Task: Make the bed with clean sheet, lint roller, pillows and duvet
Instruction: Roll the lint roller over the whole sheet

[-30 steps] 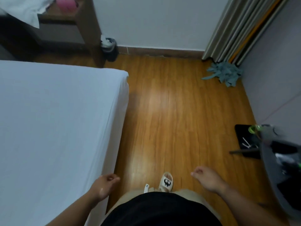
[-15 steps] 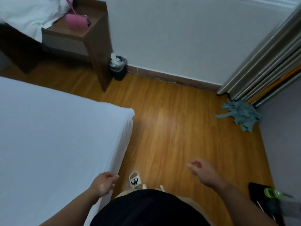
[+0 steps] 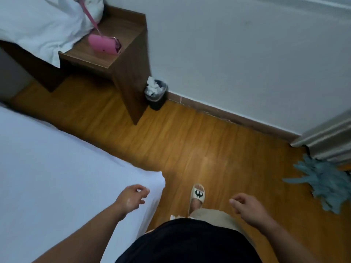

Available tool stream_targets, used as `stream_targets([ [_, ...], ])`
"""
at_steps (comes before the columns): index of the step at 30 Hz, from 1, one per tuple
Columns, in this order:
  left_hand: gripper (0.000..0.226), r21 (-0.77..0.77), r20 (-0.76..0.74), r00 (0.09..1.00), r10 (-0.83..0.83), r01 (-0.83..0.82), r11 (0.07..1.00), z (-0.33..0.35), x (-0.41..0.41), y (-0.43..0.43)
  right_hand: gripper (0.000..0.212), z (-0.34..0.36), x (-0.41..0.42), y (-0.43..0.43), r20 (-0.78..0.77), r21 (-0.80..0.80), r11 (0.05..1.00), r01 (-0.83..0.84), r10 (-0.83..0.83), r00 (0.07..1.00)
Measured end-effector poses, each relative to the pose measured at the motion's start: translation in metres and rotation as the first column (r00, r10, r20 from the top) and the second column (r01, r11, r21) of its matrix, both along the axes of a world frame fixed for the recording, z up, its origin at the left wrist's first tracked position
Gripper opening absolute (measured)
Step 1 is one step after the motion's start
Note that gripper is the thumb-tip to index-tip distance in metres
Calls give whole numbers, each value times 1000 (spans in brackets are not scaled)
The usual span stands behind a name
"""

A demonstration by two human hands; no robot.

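Done: the clean sheet (image 3: 57, 177) is spread out flat and smooth.
Left to do: no pillows or duvet on it yet (a white bundle (image 3: 38, 29) on the desk (image 3: 121, 59) may be the duvet).
Hands: left hand (image 3: 131, 198) by the sheet's corner, right hand (image 3: 247, 207) off to the side, both loose and empty.

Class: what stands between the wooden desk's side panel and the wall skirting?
In the head view, a small dark waste bin holding crumpled paper stands there on the floor.
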State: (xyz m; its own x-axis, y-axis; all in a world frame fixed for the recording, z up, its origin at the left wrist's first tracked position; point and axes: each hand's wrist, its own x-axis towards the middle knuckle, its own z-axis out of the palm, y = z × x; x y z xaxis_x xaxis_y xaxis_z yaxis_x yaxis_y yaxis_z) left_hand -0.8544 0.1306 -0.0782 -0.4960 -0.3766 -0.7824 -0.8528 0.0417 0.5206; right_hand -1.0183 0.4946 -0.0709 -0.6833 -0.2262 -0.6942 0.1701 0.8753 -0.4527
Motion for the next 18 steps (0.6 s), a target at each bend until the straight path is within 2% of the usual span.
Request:
stream_targets([
  [3, 20, 47, 111, 977, 181, -187, 981, 0, -20, -10, 24, 12, -92, -47, 5, 37, 971, -235, 235, 972],
  [7, 18, 42, 140, 919, 367, -376, 926, -1, -56, -31, 20, 32, -208, -130, -36, 12, 897, -441, 441, 897],
  [13, 20, 48, 148, 807, 572, -584, 811, -8, -128, -87, 25, 40, -330, -271, -132, -54, 861, -506, 496, 858],
  [18, 19, 75, 143, 819, 555, -568, 820, -20, -202, -165, 20, 20, -390, -349, -72, -22, 843, -538, 535, 842],
])
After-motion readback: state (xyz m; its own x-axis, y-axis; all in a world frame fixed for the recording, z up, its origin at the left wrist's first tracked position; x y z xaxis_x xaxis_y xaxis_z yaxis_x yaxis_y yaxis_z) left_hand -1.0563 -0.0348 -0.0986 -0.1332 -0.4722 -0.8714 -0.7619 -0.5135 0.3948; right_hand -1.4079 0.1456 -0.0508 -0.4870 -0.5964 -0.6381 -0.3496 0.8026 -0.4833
